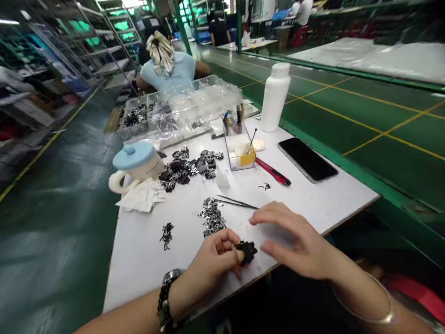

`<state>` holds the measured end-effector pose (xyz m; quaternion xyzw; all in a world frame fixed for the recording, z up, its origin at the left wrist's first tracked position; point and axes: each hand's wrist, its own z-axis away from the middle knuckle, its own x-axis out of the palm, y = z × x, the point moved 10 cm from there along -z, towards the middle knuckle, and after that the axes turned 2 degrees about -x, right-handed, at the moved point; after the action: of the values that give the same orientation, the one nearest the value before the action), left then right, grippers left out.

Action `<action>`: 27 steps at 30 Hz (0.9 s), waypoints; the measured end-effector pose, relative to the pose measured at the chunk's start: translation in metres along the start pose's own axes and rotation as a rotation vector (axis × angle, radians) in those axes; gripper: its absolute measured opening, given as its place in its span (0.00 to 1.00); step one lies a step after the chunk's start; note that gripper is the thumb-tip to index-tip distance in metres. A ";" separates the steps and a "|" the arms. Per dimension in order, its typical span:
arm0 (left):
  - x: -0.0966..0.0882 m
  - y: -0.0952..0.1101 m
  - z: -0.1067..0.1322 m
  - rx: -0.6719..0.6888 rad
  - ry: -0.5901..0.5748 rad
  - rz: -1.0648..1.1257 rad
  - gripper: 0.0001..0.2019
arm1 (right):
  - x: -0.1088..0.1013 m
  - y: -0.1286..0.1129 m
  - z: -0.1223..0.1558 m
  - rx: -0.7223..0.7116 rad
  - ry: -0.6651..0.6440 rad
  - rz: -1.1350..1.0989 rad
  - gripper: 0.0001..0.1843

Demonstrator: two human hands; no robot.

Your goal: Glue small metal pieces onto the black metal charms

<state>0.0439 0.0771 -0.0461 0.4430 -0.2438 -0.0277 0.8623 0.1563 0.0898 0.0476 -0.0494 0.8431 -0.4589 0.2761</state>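
Observation:
My left hand (220, 255) is closed on a bunch of small black parts (246, 252), pinched between thumb and fingers above the table's front edge. To its right, my right hand (295, 239) is open, thumb and fingers apart, with nothing visible between them. Black tweezers (238, 202) lie just beyond the right fingertips. A heap of tiny silvery-black pieces (212, 215) spreads right behind my left hand. Farther back sits a larger pile of black and shiny parts (189, 168). A small cluster of thin black pieces (167, 235) lies to the left.
Around the white table (139, 269) stand a mug with a blue lid (137, 160), crumpled tissue (144, 197), a clear tool box (239, 150), a red cutter (273, 171), a phone (308, 159) and a white bottle (276, 97). Plastic trays (205, 99) sit behind; a person (168, 65) is beyond.

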 end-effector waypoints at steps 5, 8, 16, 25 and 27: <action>0.004 -0.003 0.007 -0.006 0.016 -0.012 0.13 | 0.030 0.003 0.022 -0.042 0.026 -0.072 0.24; 0.005 -0.001 0.008 -0.008 0.010 -0.010 0.13 | 0.029 0.001 0.023 -0.086 0.086 -0.018 0.20; 0.007 0.000 0.010 -0.023 -0.001 -0.033 0.12 | 0.027 -0.002 0.020 -0.108 0.111 0.017 0.18; 0.006 0.001 0.009 -0.019 0.003 -0.021 0.11 | 0.028 -0.002 0.020 -0.116 0.116 0.002 0.17; 0.005 0.001 0.009 -0.018 0.011 -0.022 0.11 | 0.027 -0.002 0.020 -0.115 0.120 0.006 0.17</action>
<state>0.0442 0.0693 -0.0391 0.4379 -0.2339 -0.0368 0.8673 0.1431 0.0647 0.0295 -0.0352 0.8832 -0.4110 0.2234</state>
